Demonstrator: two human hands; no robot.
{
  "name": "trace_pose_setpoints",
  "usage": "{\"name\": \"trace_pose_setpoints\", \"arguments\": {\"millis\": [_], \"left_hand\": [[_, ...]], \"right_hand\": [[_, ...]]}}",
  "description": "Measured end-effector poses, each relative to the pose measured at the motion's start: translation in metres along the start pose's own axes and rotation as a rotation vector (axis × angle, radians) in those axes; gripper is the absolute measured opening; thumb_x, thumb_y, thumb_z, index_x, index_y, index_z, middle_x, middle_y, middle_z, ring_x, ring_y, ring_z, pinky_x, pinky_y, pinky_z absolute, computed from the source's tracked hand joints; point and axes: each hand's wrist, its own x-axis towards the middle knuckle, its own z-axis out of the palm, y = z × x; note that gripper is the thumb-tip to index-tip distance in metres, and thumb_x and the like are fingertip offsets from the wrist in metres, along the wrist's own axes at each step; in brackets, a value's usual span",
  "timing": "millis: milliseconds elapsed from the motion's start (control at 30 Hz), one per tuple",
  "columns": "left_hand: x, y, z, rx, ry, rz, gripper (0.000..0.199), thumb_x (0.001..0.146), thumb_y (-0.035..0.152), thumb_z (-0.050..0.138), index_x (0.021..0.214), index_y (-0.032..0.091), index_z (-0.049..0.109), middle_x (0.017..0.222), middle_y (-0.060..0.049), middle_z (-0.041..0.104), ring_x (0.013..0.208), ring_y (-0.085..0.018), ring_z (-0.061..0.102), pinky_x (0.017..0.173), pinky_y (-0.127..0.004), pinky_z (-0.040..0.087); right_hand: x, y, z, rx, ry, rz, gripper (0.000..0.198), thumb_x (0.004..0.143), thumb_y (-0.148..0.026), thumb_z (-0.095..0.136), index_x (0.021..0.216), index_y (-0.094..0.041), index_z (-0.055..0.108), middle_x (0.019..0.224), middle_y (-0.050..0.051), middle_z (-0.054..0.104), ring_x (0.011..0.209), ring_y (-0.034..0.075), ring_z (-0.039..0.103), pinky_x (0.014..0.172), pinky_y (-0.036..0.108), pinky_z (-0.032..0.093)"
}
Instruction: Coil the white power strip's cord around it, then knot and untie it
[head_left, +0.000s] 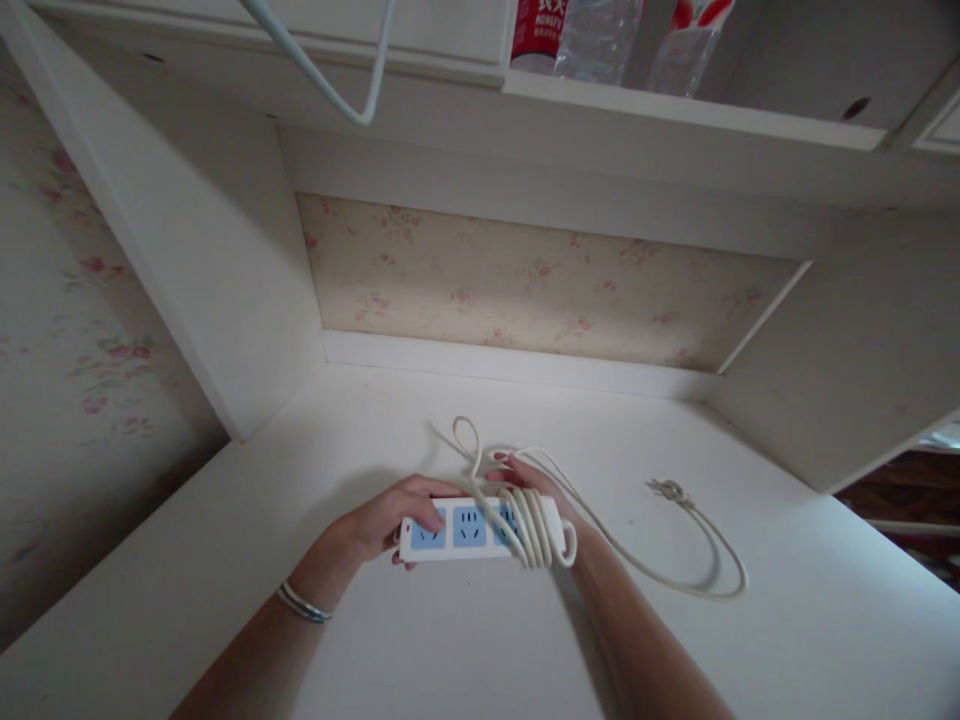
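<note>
A white power strip with blue socket panels is held over the desk, roughly level. My left hand grips its left end, thumb on top near the left socket and fingers beneath. The strip's off-white cord is wound several turns around the right end. Behind that end is my right hand, partly hidden by the strip and the turns. Its fingertips are closed on the cord where it leaves the windings. One loose loop stands up beyond the strip, and the rest trails right to the plug lying on the desk.
The white desk is bounded by side panels and floral wallpaper at the back. Above, a shelf holds plastic bottles, one with a red label. A pale cable hangs in a loop at the upper left.
</note>
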Motion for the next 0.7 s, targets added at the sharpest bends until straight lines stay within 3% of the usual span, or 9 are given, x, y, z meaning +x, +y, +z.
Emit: {"name": "trace_pose_setpoints", "arguments": {"millis": [100, 167, 267, 367, 467, 567, 633, 700], "left_hand": [[0.0, 0.003, 0.002, 0.089, -0.051, -0.072, 0.045, 0.061, 0.018, 0.058, 0.104, 0.011, 0.067, 0.064, -0.005, 0.065, 0.035, -0.009, 0.047, 0.027, -0.017, 0.035], [-0.001, 0.005, 0.001, 0.129, -0.025, -0.089, 0.043, 0.061, 0.02, 0.058, 0.103, 0.011, 0.067, 0.059, -0.003, 0.063, 0.033, -0.008, 0.045, 0.026, -0.017, 0.033], [-0.001, 0.005, -0.004, 0.112, 0.151, -0.085, 0.04, 0.065, 0.023, 0.06, 0.102, 0.011, 0.067, 0.055, -0.002, 0.061, 0.033, -0.009, 0.044, 0.026, -0.016, 0.03], [0.004, 0.003, -0.009, -0.029, 0.357, -0.073, 0.033, 0.067, 0.027, 0.062, 0.096, 0.01, 0.067, 0.055, -0.003, 0.06, 0.037, -0.01, 0.046, 0.028, -0.017, 0.029], [0.013, 0.002, -0.012, -0.214, 0.548, 0.022, 0.027, 0.069, 0.028, 0.063, 0.087, 0.009, 0.065, 0.059, -0.005, 0.061, 0.04, -0.011, 0.049, 0.031, -0.018, 0.033], [0.019, 0.006, -0.013, -0.381, 0.685, 0.196, 0.021, 0.071, 0.024, 0.062, 0.087, 0.01, 0.063, 0.066, -0.006, 0.063, 0.044, -0.011, 0.052, 0.034, -0.019, 0.039], [0.02, 0.01, -0.013, -0.461, 0.728, 0.284, 0.019, 0.072, 0.021, 0.062, 0.088, 0.011, 0.062, 0.07, -0.006, 0.064, 0.047, -0.011, 0.054, 0.036, -0.018, 0.041], [0.018, 0.013, -0.013, -0.524, 0.725, 0.336, 0.018, 0.072, 0.02, 0.061, 0.089, 0.012, 0.062, 0.073, -0.005, 0.064, 0.049, -0.011, 0.056, 0.037, -0.018, 0.042]], "right_hand": [[0.007, -0.007, -0.008, -0.013, -0.066, 0.022, 0.03, 0.074, -0.039, 0.069, 0.096, -0.02, 0.063, 0.1, 0.005, 0.067, 0.065, 0.012, 0.063, 0.05, 0.021, 0.052], [0.013, -0.011, -0.016, 0.072, 0.016, -0.117, 0.026, 0.076, -0.039, 0.068, 0.095, -0.022, 0.063, 0.095, 0.002, 0.067, 0.067, 0.01, 0.062, 0.052, 0.019, 0.052], [0.018, -0.018, -0.03, 0.294, 0.112, -0.311, 0.021, 0.078, -0.036, 0.067, 0.094, -0.024, 0.061, 0.079, -0.005, 0.065, 0.06, 0.007, 0.059, 0.05, 0.017, 0.051], [0.018, -0.028, -0.044, 0.502, 0.196, -0.385, 0.016, 0.079, -0.034, 0.065, 0.089, -0.023, 0.059, 0.072, -0.007, 0.062, 0.053, 0.005, 0.055, 0.046, 0.015, 0.049], [0.019, -0.034, -0.053, 0.619, 0.261, -0.378, 0.014, 0.08, -0.034, 0.063, 0.084, -0.023, 0.056, 0.07, -0.007, 0.061, 0.049, 0.004, 0.053, 0.043, 0.013, 0.047], [0.022, -0.032, -0.054, 0.588, 0.319, -0.32, 0.009, 0.08, -0.025, 0.063, 0.08, -0.021, 0.055, 0.072, -0.006, 0.063, 0.045, 0.003, 0.051, 0.04, 0.012, 0.046], [0.024, -0.027, -0.049, 0.5, 0.298, -0.252, 0.007, 0.08, -0.022, 0.062, 0.081, -0.02, 0.055, 0.076, -0.004, 0.065, 0.043, 0.003, 0.051, 0.04, 0.013, 0.046], [0.022, -0.022, -0.041, 0.384, 0.192, -0.135, 0.01, 0.081, -0.027, 0.062, 0.087, -0.02, 0.057, 0.075, -0.002, 0.066, 0.042, 0.005, 0.051, 0.039, 0.016, 0.047]]}}
